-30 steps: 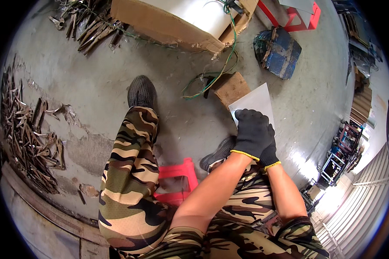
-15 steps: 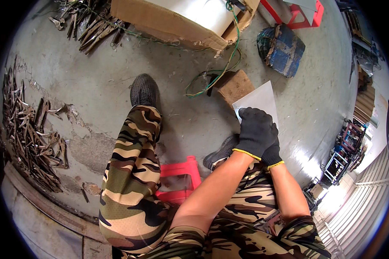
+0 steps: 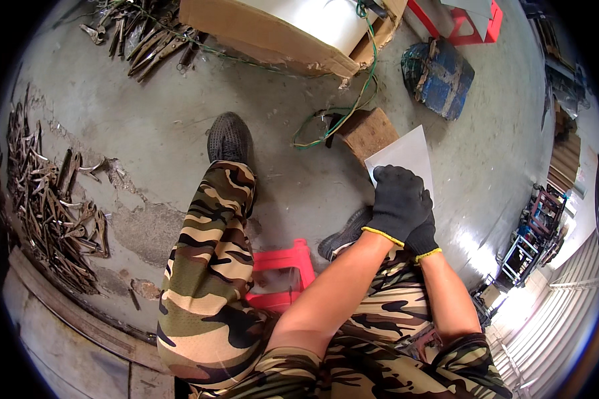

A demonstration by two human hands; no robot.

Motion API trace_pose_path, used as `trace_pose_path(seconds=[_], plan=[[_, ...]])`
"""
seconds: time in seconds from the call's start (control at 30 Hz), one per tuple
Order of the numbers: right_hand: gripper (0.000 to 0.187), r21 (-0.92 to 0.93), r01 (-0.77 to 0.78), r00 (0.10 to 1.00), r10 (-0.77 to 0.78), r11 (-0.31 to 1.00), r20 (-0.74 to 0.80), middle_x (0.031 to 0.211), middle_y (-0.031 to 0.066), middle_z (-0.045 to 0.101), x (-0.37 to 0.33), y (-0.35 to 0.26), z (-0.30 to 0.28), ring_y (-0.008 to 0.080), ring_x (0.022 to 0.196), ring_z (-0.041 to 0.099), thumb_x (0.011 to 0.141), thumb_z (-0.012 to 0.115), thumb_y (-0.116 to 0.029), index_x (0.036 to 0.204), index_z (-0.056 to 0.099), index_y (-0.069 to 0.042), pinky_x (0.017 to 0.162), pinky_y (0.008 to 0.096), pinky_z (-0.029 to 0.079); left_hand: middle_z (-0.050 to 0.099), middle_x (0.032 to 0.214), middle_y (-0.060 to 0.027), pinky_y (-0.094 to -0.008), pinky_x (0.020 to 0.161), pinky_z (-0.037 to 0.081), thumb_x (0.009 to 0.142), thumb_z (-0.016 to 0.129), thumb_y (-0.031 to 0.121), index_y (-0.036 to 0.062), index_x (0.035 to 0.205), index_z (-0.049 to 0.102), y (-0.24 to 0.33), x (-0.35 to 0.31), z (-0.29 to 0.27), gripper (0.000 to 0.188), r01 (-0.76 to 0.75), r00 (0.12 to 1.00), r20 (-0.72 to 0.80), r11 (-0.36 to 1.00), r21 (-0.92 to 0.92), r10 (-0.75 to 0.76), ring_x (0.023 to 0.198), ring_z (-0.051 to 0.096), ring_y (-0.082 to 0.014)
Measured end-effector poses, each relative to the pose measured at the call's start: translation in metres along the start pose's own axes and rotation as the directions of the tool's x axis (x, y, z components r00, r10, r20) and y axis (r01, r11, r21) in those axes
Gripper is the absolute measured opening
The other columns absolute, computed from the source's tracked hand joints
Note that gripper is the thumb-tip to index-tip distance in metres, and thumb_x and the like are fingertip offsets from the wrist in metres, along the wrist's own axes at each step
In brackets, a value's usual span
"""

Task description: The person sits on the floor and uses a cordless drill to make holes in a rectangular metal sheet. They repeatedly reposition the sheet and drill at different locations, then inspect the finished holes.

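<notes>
A thin, flat, light-grey sheet (image 3: 409,151) with straight edges sticks out beyond my gloved hands, over my right shoe. My left hand (image 3: 398,203), in a black knit glove with a yellow cuff edge, is closed at the sheet's near end. Tucked against it on the right and partly behind it is my right hand (image 3: 422,236), in a matching glove. The right fingers are mostly hidden, so their grip does not show. Just past the sheet's left edge, a rough brown block (image 3: 371,136) rests on the floor.
A cardboard box (image 3: 266,40) with white sheets stands ahead, a green cord (image 3: 356,106) trailing from it. Beyond the block lies a blue taped bundle (image 3: 446,80). Metal tool-like pieces (image 3: 50,206) are heaped at left. A red stool (image 3: 289,266) stands between my legs.
The whole view has shifted slightly, with the scene moving a little to the right. My hands keep the same hold around the sheet.
</notes>
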State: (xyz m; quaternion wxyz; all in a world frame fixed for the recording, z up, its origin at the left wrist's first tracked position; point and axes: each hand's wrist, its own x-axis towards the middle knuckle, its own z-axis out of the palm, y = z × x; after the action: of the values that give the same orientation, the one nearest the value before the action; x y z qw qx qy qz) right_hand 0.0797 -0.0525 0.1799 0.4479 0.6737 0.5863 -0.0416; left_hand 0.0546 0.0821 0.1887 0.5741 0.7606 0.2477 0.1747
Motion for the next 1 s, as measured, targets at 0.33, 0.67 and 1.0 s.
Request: trace_pose_path(seconds=[0.33,0.67,1.0], plan=[[0.058,0.334,0.048,0.996,-0.021,0.941,-0.084,0.152,0.011,0.042,0.006,0.012,-0.013,0.0265,0.143,0.035,0.098,0.047,-0.032,0.151,0.038,-0.009,0.112,0.0448,0.033,0.063,0.071,-0.0138,-0.0463,0.077,0.043,0.069,0.069,0.021,0.0077,0.063,0.062,0.0,0.005,0.0,0.017,0.036,0.999,0.026,0.999,0.013,-0.036,0.077,0.06,-0.0337],[0.056,0.864,-0.335,0.932,0.264,0.377,0.246,0.131,0.0125,0.06,-0.009,0.027,-0.021,0.0309,0.118,0.057,0.092,0.063,-0.036,0.141,0.05,-0.011,0.095,0.042,0.047,0.066,0.072,-0.0138,-0.0465,0.077,0.047,0.068,0.069,0.022,0.0067,0.063,0.066,-0.002,0.01,-0.006,0.017,0.131,0.991,0.047,0.99,-0.054,-0.129,0.077,0.063,-0.0343],[0.053,0.863,-0.449,0.875,0.307,0.23,0.374,0.116,0.0135,0.07,-0.009,0.029,-0.028,0.0341,0.1,0.068,0.09,0.069,-0.038,0.135,0.057,-0.013,0.081,0.042,0.054,0.067,0.073,-0.0142,-0.0469,0.073,0.049,0.068,0.069,0.021,0.0069,0.062,0.067,-0.005,0.011,-0.004,0.015,0.129,0.992,0.011,0.99,-0.051,-0.129,0.075,0.065,-0.0337]])
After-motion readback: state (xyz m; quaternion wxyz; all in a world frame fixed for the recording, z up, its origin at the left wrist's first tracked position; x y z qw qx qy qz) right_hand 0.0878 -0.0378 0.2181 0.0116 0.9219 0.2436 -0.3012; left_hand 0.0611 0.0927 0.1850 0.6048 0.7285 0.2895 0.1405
